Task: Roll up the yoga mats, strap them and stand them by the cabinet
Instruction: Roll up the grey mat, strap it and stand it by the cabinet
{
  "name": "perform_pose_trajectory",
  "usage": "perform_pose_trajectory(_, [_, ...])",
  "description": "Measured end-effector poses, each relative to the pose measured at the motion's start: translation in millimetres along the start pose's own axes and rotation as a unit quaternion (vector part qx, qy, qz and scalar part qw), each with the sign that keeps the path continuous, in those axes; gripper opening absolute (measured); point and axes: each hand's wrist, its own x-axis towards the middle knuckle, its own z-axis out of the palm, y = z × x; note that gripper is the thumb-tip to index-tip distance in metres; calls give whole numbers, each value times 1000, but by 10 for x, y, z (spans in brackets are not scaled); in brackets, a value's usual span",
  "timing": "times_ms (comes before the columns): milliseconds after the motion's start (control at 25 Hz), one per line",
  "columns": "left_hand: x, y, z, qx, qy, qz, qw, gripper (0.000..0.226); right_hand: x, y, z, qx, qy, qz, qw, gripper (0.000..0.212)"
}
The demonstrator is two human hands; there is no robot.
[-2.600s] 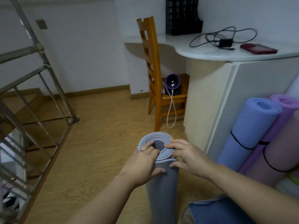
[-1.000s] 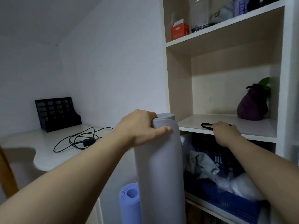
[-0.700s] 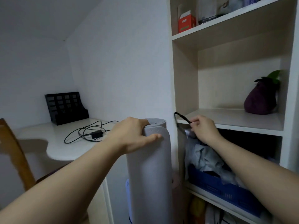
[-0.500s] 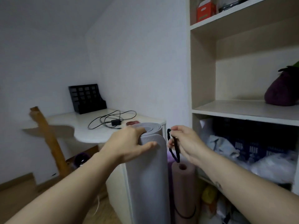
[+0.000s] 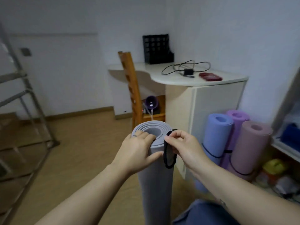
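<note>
- Mat [image 5: 155, 184]: grey, rolled, standing on end on the floor right in front of you, short of the cabinet [image 5: 215, 101]. No strap on it yet.
- L hand [image 5: 138, 153]: fingers [image 5: 146, 136] are curled over the top rim into the roll, thumb on the outer wrap. Keep that clamp on the loose edge, or the roll will prob. spring open.
- R hand [image 5: 183, 148]: thumb + fingers pinch a black strap [image 5: 164, 151]. The loop hangs right at the mat's top; touching or not, can't tell.
- Step in hand, I'd say: get the strap over the top. Spread the loop w/ your R fingers and hook the far side of the rim first. Ease the L hand out only as the band comes down, and don't let go before it bites.
- Pull it well below the rim, like the bands on the 3 strapped mats [image 5: 217, 132] leaning at the cabinet side.
- After that, stand it beside those, upright, so it won't knock them.
- Counter [image 5: 175, 80] w/ cable [image 5: 185, 69], further back: leave alone.
</note>
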Motion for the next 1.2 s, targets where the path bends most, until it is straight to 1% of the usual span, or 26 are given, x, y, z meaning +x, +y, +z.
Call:
perform_pose_trajectory(120, [-559,-199,176,16,-3,-31,999,46,-53,304,356,-64,-45,-48,996,16])
perform_pose_trajectory(200, [-867,-324,309,25,-6,-62,998,42,-52,539,574,-130,-96,-80,984,17])
perform_pose_trajectory(320, [-1196,-430,453,38,-16,-75,996,42,-33,825,733,-244,-138,-138,950,17])
perform_pose_trajectory(440, [-1466,-468,587,36,-24,-61,997,43,12,1050,842,-307,-191,-217,907,14])
perform_pose_trajectory(520, [-1618,-467,667,37,-23,-65,997,45,10,1205,900,-317,-232,-246,886,12])
perform_pose_trajectory(640, [-1705,-500,707,43,-7,-90,995,46,49,1370,963,-299,-244,-264,884,10])
perform_pose_trajectory(720, [-1709,-540,710,41,-2,-101,994,45,88,1400,985,-298,-259,-286,873,6])
perform_pose_trajectory(800, [-1719,-574,722,33,4,-101,994,43,112,1422,985,-319,-283,-329,842,14])
perform_pose_trajectory(880, [-1740,-592,751,28,12,-93,995,41,143,1438,966,-355,-305,-350,812,22])
perform_pose_trajectory(1000, [-1737,-640,788,18,22,-88,996,39,209,1421,951,-407,-319,-350,781,35])
perform_pose_trajectory(1120, [-1689,-748,829,21,28,-59,998,43,298,1412,952,-468,-335,-353,737,50])
perform_pose_trajectory(1200, [-1667,-800,865,-10,41,-50,998,46,318,1404,969,-486,-348,-332,730,54])
